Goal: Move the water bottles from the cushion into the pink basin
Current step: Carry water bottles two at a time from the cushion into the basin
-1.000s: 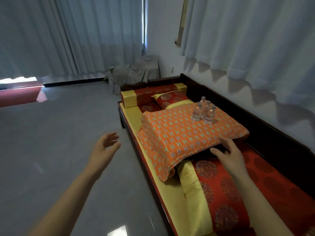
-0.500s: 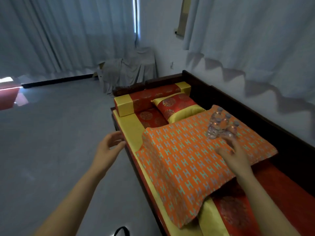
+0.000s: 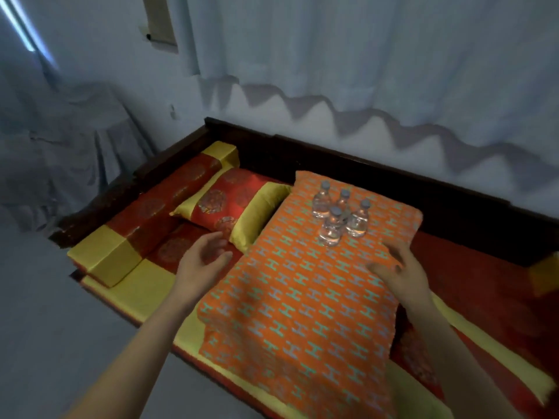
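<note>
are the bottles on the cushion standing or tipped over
Standing. All four bottles sit upright in a cluster on the orange cushion, caps up.

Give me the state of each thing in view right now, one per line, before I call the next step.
Water bottles: four, upright, capped, clustered on the cushion, untouched.
Orange cushion: lying flat on the daybed, bottles at its far end.
Left hand: open, empty, beside the cushion's left edge.
Right hand: open, empty, over the cushion just short of the bottles.
Red and gold pillow: lying left of the cushion.
Pink basin: not in view.
</note>
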Available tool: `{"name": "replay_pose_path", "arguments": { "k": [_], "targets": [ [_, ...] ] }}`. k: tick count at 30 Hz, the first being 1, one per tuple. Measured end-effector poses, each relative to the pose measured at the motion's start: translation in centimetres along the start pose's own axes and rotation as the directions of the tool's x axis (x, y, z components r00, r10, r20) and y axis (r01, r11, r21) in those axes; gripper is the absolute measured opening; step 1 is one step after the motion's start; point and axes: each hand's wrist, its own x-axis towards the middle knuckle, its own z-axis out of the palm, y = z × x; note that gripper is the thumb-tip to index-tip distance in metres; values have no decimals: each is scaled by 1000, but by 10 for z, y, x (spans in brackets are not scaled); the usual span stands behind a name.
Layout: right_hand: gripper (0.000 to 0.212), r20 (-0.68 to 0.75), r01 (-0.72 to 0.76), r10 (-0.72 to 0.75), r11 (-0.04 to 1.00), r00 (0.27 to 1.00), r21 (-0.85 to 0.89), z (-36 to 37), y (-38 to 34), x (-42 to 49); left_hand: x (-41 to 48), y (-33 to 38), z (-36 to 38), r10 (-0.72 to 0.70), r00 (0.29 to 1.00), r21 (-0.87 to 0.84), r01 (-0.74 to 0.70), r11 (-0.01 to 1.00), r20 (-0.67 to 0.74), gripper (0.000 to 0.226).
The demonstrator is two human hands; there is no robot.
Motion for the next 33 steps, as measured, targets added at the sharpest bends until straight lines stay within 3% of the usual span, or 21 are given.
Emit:
{"name": "replay_pose_path", "arguments": {
  "k": [7, 15, 18, 26, 33],
  "targets": [
    [50, -115, -115, 110, 993, 987, -35, 5, 25, 44, 117, -14, 70, 55, 973, -38, -48, 998, 222, 42],
    [100, -132, -305, 303, 952, 944, 5, 81, 71, 114, 228, -43, 145, 34, 847, -63, 0, 998, 531, 92],
    [107, -97, -330, 337, 941, 936, 79, 116, 89, 134, 259, -55, 176, 13, 803, -65, 33, 997, 596, 103],
    [97, -98, -288, 306, 944, 947, 163, 165, 127, 169, 333, -91, 262, 34, 725, 14, -60, 998, 688, 118],
    [83, -190, -273, 299, 950, 935, 153, 177, 136, 180, 367, -104, 321, 138, 703, -31, -163, 986, 697, 101]
  ]
}}
